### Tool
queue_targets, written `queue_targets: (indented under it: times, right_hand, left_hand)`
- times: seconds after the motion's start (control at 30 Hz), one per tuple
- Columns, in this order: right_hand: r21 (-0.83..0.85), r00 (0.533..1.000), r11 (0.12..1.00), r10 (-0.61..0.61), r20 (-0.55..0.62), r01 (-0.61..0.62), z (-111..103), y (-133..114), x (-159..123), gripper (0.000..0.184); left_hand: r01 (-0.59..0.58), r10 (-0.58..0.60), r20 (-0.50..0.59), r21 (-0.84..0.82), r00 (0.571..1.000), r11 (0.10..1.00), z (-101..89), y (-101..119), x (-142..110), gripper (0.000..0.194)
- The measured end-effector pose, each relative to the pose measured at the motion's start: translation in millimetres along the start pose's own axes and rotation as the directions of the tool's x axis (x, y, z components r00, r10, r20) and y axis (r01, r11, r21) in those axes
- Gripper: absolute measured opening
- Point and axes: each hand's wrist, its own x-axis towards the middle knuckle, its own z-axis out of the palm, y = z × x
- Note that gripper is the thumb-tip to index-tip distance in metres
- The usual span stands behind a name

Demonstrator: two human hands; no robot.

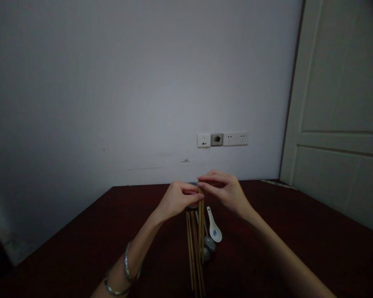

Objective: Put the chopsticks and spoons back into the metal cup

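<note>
My left hand (pixel 178 199) and my right hand (pixel 224 191) meet above a dark red table (pixel 298 244). Both pinch the far ends of several wooden chopsticks (pixel 201 231), which hang down toward me. More chopsticks (pixel 191 252) lie flat on the table under them. A white ceramic spoon with a blue pattern (pixel 214 227) and two metal spoons (pixel 209 243) lie just right of the chopsticks. A small grey round object (pixel 192 184) shows behind my fingers, mostly hidden. Two metal bangles (pixel 124 273) sit on my left wrist.
A plain pale wall stands behind the table with a row of sockets (pixel 223 139). A cream panelled door (pixel 338 116) is at the right. The room is dim.
</note>
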Motion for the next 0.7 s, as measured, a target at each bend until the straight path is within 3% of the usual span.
queue_targets:
  times: [0.13,0.27,0.37,0.5,0.6,0.7]
  right_hand:
    - [0.011,0.998,0.999,0.052,0.017,-0.053,-5,-1,1,0.024]
    - [0.052,0.972,0.971,0.235,-0.016,-0.234,-15,5,1,0.031]
    - [0.095,0.916,0.915,0.38,0.13,-0.393,-15,13,-5,0.029]
    - [0.245,0.816,0.8,0.445,0.369,-0.547,-2,22,-22,0.032]
    - [0.351,0.794,0.721,0.468,0.389,-0.597,8,27,-32,0.042]
    - [0.36,0.79,0.705,0.514,0.335,-0.611,16,30,-37,0.045]
  left_hand:
    - [-0.005,0.005,0.01,-0.02,1.0,1.0,-2.8,1,-2,0.023]
    - [0.005,-0.005,-0.007,-0.025,1.0,1.0,-7.7,3,-4,0.027]
    - [0.008,-0.008,-0.028,0.0,1.0,1.0,-11.0,2,-3,0.028]
    - [-0.002,0.003,-0.04,0.021,0.999,1.0,-12.7,-1,-1,0.026]
    - [-0.006,0.008,-0.074,0.021,0.997,1.0,-13.1,-5,1,0.026]
    - [0.003,-0.001,-0.104,0.019,0.995,1.0,-13.5,-8,2,0.027]
